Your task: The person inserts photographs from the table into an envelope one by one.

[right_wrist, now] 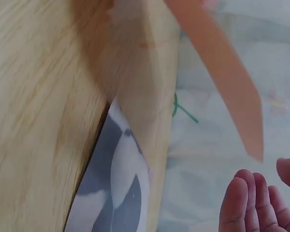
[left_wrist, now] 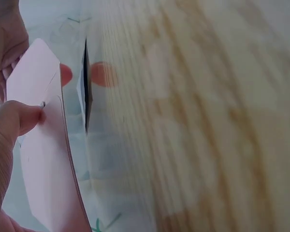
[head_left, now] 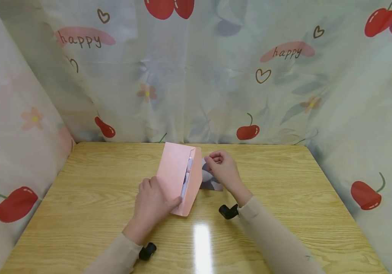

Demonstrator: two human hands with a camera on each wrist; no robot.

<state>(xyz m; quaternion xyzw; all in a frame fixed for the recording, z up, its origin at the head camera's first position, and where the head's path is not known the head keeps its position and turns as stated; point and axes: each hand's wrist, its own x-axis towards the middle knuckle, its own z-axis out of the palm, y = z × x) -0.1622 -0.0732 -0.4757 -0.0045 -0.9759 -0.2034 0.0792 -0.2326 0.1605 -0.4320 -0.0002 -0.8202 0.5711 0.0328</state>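
Observation:
A pink envelope (head_left: 174, 175) stands tilted on the wooden table (head_left: 284, 198), its opening facing right with a white and blue sheet (head_left: 186, 176) showing inside. My left hand (head_left: 151, 203) grips the envelope's near end, thumb (left_wrist: 14, 121) pressed on its pink face (left_wrist: 43, 159). My right hand (head_left: 221, 167) hovers just right of the opening, its fingers (right_wrist: 249, 203) loosely curled with nothing between them. Under it a grey and white printed card (head_left: 212, 183) lies flat on the table, half tucked beneath the envelope. In the right wrist view the card (right_wrist: 116, 193) lies below the pink flap (right_wrist: 217, 72).
Curtains printed with cherries (head_left: 247, 131) close off the back and both sides of the table. Small black wrist mounts (head_left: 147, 251) sit by each sleeve. Bare wood lies to the left, right and front of the envelope.

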